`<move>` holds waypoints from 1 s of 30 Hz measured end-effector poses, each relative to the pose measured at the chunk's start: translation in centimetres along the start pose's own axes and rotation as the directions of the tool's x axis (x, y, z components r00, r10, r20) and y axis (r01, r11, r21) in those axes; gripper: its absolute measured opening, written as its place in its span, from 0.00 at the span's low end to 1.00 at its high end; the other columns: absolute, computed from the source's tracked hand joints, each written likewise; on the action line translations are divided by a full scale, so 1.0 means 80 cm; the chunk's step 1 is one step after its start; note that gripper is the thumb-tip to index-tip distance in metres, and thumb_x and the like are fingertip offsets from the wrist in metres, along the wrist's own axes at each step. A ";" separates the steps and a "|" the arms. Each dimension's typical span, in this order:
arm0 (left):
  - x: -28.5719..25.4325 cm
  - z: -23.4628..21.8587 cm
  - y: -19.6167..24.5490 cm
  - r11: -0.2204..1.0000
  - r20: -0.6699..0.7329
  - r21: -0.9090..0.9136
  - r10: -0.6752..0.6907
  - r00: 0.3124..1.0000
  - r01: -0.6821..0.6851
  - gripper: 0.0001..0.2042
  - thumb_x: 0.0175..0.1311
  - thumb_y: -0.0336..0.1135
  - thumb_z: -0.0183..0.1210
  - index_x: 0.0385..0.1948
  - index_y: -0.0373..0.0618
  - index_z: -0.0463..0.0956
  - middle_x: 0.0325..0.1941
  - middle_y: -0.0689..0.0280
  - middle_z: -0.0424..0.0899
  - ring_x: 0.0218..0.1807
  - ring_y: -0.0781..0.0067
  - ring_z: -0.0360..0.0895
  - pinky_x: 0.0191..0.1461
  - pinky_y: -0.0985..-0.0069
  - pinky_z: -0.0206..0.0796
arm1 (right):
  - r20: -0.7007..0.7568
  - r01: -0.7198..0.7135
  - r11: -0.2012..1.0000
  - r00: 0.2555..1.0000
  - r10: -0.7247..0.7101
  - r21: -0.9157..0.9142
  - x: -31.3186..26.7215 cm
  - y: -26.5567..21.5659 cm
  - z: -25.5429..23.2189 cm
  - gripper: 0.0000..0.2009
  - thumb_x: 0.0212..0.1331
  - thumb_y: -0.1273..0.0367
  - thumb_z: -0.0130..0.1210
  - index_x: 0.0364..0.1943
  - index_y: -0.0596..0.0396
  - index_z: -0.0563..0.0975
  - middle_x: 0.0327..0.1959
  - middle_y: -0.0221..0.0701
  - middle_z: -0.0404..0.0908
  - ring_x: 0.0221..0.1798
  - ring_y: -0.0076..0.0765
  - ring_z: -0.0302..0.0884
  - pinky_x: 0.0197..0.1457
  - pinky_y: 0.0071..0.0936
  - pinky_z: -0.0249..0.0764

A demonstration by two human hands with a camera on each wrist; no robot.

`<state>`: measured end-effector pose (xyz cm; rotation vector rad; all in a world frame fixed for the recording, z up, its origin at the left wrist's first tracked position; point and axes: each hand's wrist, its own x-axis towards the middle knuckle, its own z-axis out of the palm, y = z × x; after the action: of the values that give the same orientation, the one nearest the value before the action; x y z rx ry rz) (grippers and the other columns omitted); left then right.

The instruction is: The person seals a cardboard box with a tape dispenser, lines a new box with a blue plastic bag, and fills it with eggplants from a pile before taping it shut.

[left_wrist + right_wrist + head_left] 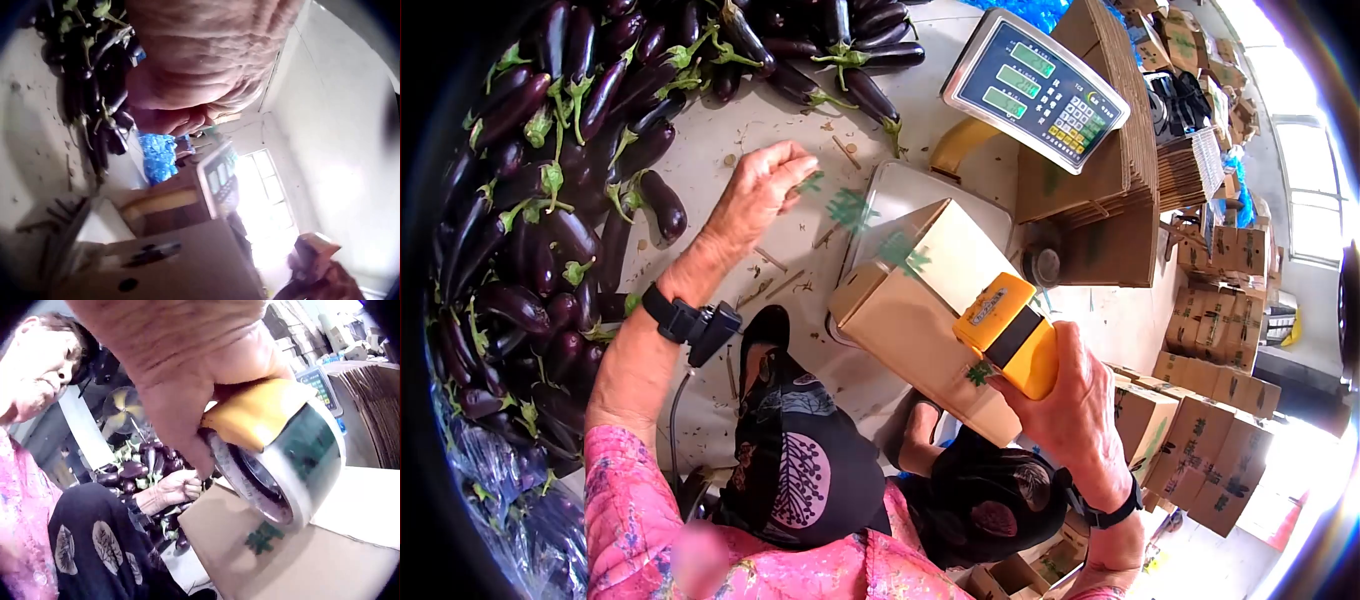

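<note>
My right hand [1072,410] grips a yellow tape dispenser [1010,335] close over the top of a cardboard carton [920,300]. In the right wrist view, a roll of tape [306,462] sits in the dispenser, below the hand's curled fingers. Clear packing tape with green print [850,208] stretches across the carton's far end, out toward my left hand [760,195]. That hand, raised off the carton, pinches the tape's end between thumb and curled fingers. Under the carton is the pan of a platform scale [890,180].
A big heap of eggplants [530,250] covers the floor at left. The scale's display [1037,88] stands beyond the carton, beside a stack of flattened cardboard [1090,230]. More cartons [1210,455] are piled at right. My knees [800,460] are close to the carton.
</note>
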<state>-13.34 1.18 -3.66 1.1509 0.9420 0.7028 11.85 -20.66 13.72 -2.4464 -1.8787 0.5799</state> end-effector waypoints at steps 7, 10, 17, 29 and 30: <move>0.007 -0.025 -0.041 1.000 -0.037 0.025 -0.006 0.999 0.007 0.11 0.71 0.42 0.55 0.30 0.47 0.72 0.25 0.81 0.62 0.26 0.90 0.53 0.28 0.86 0.48 | 0.075 0.029 0.994 0.997 -0.021 -0.107 0.025 -0.019 0.008 0.28 0.47 0.61 0.72 0.45 0.58 0.67 0.36 0.47 0.77 0.40 0.61 0.79 0.39 0.51 0.76; 0.013 -0.018 -0.047 0.996 -0.068 0.080 0.035 0.997 -0.029 0.11 0.72 0.42 0.54 0.31 0.47 0.72 0.25 0.80 0.62 0.26 0.90 0.55 0.28 0.86 0.50 | 0.060 0.026 0.984 0.998 -0.016 -0.174 0.033 -0.021 0.009 0.28 0.48 0.60 0.72 0.45 0.58 0.67 0.37 0.47 0.77 0.38 0.61 0.79 0.39 0.52 0.76; 0.018 -0.015 -0.076 0.987 -0.083 0.158 0.047 0.995 -0.033 0.11 0.73 0.42 0.52 0.33 0.46 0.73 0.25 0.80 0.62 0.27 0.90 0.56 0.29 0.87 0.52 | 0.089 0.022 0.979 0.996 -0.004 -0.202 0.035 -0.028 0.013 0.27 0.49 0.60 0.70 0.46 0.58 0.67 0.36 0.47 0.78 0.38 0.61 0.79 0.38 0.52 0.76; 0.031 0.024 -0.173 0.897 -0.095 0.389 0.269 0.959 -0.213 0.10 0.71 0.36 0.54 0.36 0.36 0.73 0.26 0.54 0.75 0.29 0.62 0.71 0.39 0.68 0.67 | 0.079 0.019 0.976 0.997 -0.002 -0.219 0.065 -0.024 0.043 0.25 0.48 0.60 0.69 0.42 0.57 0.68 0.34 0.47 0.77 0.38 0.62 0.78 0.39 0.53 0.74; 0.030 0.030 -0.177 0.907 -0.096 0.368 0.254 0.962 -0.203 0.10 0.71 0.36 0.54 0.36 0.36 0.73 0.26 0.54 0.75 0.29 0.62 0.71 0.39 0.69 0.67 | 0.071 0.025 0.978 0.997 -0.010 -0.208 0.062 -0.023 0.044 0.25 0.47 0.60 0.70 0.42 0.58 0.68 0.34 0.46 0.77 0.38 0.62 0.78 0.39 0.53 0.74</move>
<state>-10.17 -1.72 -17.55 1.5671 1.0947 0.8348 10.18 -16.26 9.40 -2.5622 -2.0858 0.4967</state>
